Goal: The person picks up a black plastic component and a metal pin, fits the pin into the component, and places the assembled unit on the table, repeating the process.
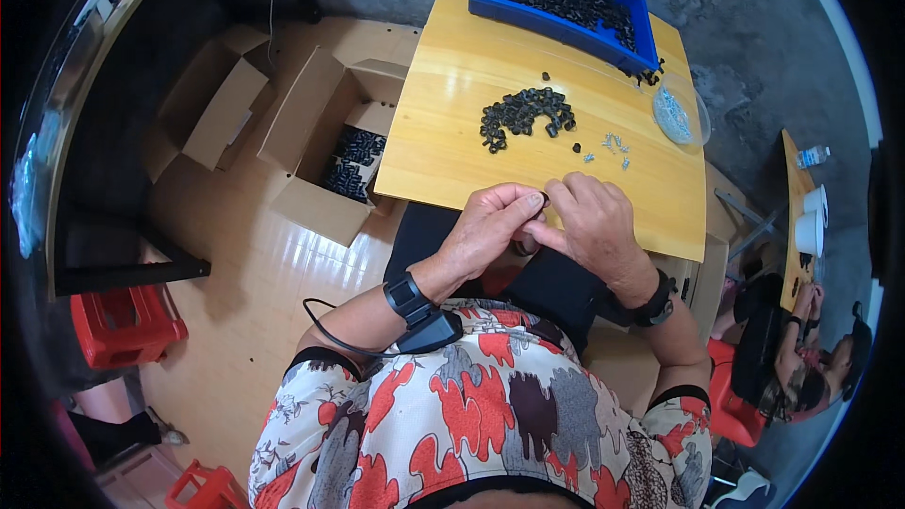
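Note:
Just off the near edge of the wooden table (452, 66), my two hands meet over my lap. Between thumb and forefinger, my left hand (495, 223) pinches a small black part (544, 199), mostly covered by the fingers. My right hand (596, 221) is closed right against it, its fingertips bent; whatever they grip is hidden. A pile of small black knob-like parts (528, 113) lies on the table beyond my hands. To the right of the pile are several small silvery screw-like pieces (615, 142).
A blue tray (556, 30) full of black parts stands at the table's far side. A clear bowl (698, 118) holds silvery pieces at the right edge. On the floor at left, an open cardboard box (311, 113) contains black parts. Another person (815, 358) sits at right.

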A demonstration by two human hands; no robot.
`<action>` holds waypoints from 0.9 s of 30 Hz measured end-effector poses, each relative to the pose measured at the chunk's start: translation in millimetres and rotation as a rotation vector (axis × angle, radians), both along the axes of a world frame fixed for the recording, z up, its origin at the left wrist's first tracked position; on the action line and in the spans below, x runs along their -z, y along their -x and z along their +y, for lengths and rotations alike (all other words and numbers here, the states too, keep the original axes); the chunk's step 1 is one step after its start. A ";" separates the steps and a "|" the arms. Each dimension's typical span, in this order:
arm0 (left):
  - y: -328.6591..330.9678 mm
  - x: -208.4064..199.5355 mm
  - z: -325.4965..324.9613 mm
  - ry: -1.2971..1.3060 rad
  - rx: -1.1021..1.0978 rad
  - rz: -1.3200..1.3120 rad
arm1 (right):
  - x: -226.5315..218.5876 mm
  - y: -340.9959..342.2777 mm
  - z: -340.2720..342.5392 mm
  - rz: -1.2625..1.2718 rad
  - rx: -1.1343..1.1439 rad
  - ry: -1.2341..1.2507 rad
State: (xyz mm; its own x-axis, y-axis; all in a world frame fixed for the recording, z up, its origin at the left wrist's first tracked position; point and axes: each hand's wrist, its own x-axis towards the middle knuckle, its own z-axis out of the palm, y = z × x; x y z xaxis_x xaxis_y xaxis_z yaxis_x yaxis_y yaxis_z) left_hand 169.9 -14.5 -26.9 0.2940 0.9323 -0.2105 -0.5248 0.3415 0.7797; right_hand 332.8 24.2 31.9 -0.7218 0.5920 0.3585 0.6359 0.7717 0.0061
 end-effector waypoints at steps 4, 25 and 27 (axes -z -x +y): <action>-3.2 4.2 2.1 -0.038 -0.012 0.059 | 5.4 -0.7 6.3 -0.027 -0.037 -0.053; 2.4 -0.7 -0.4 -0.279 0.132 0.370 | 14.9 -8.5 8.2 0.026 -0.117 -0.073; 3.9 -5.1 -2.2 -0.292 0.154 0.402 | 15.8 -8.4 8.0 0.026 -0.130 -0.070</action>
State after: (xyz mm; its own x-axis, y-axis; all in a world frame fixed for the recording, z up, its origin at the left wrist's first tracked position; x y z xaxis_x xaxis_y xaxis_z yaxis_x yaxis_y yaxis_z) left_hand 166.0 -16.7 -21.8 0.3820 0.9213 -0.0726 -0.1253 0.1295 0.9836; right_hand 341.2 32.2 16.1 -0.7811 0.4666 0.4148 0.5309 0.8461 0.0479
